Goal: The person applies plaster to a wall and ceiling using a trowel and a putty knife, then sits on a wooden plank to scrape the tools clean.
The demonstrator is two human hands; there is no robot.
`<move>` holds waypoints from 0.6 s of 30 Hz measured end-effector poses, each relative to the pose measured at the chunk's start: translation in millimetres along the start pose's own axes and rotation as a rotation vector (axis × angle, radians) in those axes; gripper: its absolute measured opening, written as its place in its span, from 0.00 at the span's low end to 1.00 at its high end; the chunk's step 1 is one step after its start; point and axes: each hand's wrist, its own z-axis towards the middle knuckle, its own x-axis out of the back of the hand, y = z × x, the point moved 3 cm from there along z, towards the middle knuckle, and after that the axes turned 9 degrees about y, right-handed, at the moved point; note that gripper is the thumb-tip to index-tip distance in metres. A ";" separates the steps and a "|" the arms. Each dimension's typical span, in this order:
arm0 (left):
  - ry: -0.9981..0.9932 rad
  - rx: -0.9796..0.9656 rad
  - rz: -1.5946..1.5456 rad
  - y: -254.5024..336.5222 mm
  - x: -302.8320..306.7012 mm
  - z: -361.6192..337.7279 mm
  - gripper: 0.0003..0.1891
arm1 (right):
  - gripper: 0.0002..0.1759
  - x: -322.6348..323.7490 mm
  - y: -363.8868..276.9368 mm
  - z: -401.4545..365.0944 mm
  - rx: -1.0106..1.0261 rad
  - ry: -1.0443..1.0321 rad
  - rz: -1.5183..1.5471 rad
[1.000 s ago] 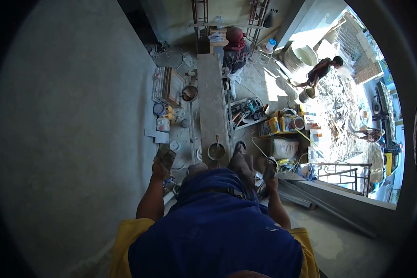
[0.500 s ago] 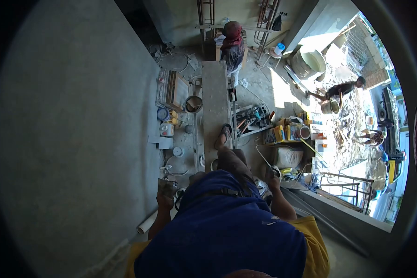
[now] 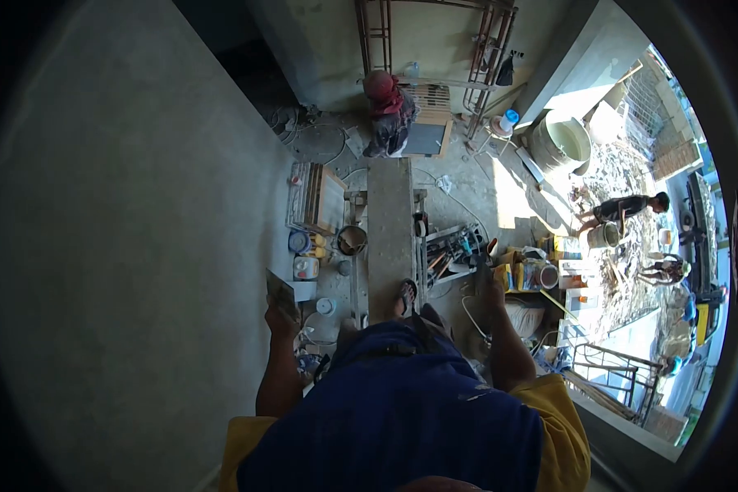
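Observation:
My left hand [image 3: 281, 321] is closed around a plastering trowel [image 3: 280, 289], its flat grey blade raised close to the plastered wall [image 3: 156, 246] on the left. On the right, my right hand [image 3: 494, 297] grips a dark, narrow flat tool [image 3: 481, 275] whose kind is hard to make out in the shade. Below me runs a long grey plank [image 3: 389, 221], and one of my sandalled feet [image 3: 406, 295] stands on its near end.
Left of the plank are stacked framed panels [image 3: 312, 197], a bucket [image 3: 352, 240] and containers. At right lie a tool crate [image 3: 451, 254] and yellow bags [image 3: 517, 275]. A person in a red head covering [image 3: 389, 115] is beyond the plank. Others work outside near a large tub [image 3: 559, 143].
Both hands have risen and moved forward, the left one lifting the trowel along the wall. My view has shifted. The person beyond the plank has turned and bent, uncovering a framed panel.

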 end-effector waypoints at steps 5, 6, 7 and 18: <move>-0.029 0.042 -0.112 6.5 -53.5 21.0 0.16 | 0.13 6.7 -15.1 26.7 0.041 0.015 -0.046; -0.048 0.110 -0.134 -5.3 -40.0 26.3 0.14 | 0.13 31.8 -37.0 23.0 -0.086 0.089 0.169; -0.060 0.175 -0.156 -14.8 -33.5 36.5 0.13 | 0.14 25.0 -29.5 18.6 -0.079 0.067 0.125; -0.038 0.381 0.294 -57.6 -77.3 86.1 0.15 | 0.17 3.5 43.4 -149.9 -0.990 -0.052 0.123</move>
